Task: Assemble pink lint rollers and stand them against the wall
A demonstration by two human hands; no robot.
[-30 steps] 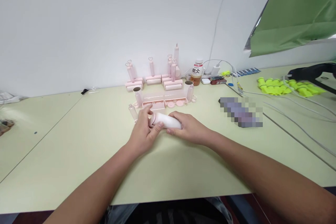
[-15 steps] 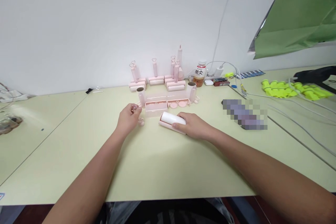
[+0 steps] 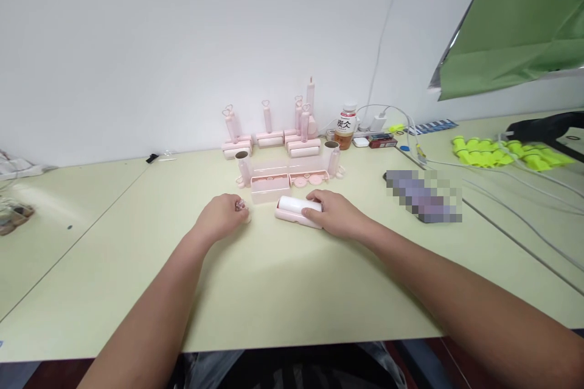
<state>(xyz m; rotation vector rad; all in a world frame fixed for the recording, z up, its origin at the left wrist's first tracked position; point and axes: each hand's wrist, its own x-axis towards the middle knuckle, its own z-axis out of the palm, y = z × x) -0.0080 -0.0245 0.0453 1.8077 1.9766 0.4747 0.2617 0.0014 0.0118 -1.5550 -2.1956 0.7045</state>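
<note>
My right hand [image 3: 335, 213] is closed around a white paper roll [image 3: 296, 204] and the pale pink case [image 3: 292, 217] beneath it. Both are tilted slightly on the table, and my palm covers their right end. To the left, my left hand [image 3: 222, 216] has its fingertips pinched on a small clear pinkish piece [image 3: 241, 204], mostly hidden by the fingers. Just beyond my hands stand an opened pink case with a clear lid [image 3: 270, 189] and a second one with round pink parts [image 3: 309, 179]. Two upright rolls with brown cores [image 3: 243, 161] [image 3: 331, 152] flank them.
Along the wall stand several pink cases [image 3: 303, 149] with heart-topped handles [image 3: 267, 117]. Right of them are a drink bottle [image 3: 345, 127], white cables [image 3: 406, 110] and a small box [image 3: 382, 141]. A blurred-out flat object [image 3: 422, 196] and yellow pieces [image 3: 483, 155] lie further right.
My left hand has come back toward me, away from the left upright roll, with the small clear piece in its fingers. My right hand keeps its hold; the case sits slightly more level.
</note>
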